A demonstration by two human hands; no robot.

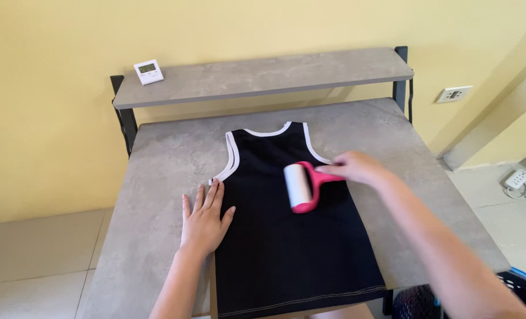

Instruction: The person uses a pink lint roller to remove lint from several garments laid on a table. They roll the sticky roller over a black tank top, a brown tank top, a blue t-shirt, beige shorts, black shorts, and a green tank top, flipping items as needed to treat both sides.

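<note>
The right hand (354, 167) is closing around the pink handle of a lint roller (303, 186), its white roll resting on the black sleeveless top (286, 248) lying mid-table; at nine o'clock, the left hand (204, 220) is lying open, flat, pinning the top's edge against the grey table (162, 177)

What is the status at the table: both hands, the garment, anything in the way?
Left hand flat, pinning the black tank top at its edge. Right hand gripping pink lint roller, roller on fabric. Nothing else on the garment.
</note>
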